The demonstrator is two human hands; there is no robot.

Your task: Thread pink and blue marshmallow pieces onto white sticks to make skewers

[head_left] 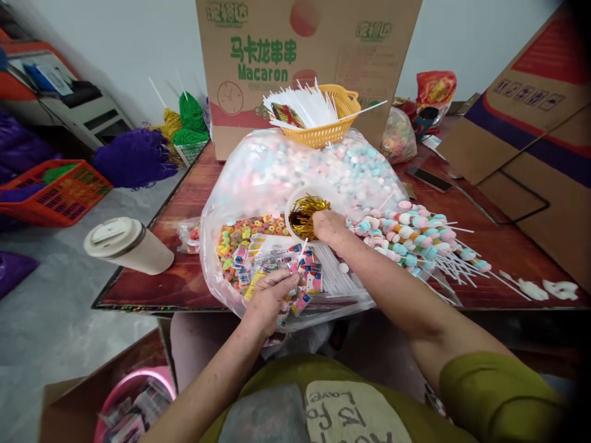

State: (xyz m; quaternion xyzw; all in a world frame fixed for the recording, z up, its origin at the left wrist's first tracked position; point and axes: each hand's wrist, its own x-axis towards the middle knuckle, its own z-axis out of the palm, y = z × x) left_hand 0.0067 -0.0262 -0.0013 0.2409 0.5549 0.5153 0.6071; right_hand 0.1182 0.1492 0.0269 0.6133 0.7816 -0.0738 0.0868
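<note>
My left hand (272,294) is closed, thumb against fingers, on a small printed plastic packet (294,266) with a white stick poking up out of it. More printed packets (311,280) lie just beyond and to its right. My right hand (329,226) reaches into a round clear tub (335,195); its fingertips are hidden among shiny gold twist ties (305,212). Colourful candy rings (244,231) and white sticks (335,274) lie around the tub, on the big clear plastic bag (210,246). To the right are piled skewers of pastel candy (415,234).
Pastel candies (364,166) fill the bag behind the tub. A yellow basket (314,135) of white sticks rests on it, before a large carton (268,92). A lidded cup (133,246) leans at the table's left edge. A phone (430,179) and another carton (526,141) are right.
</note>
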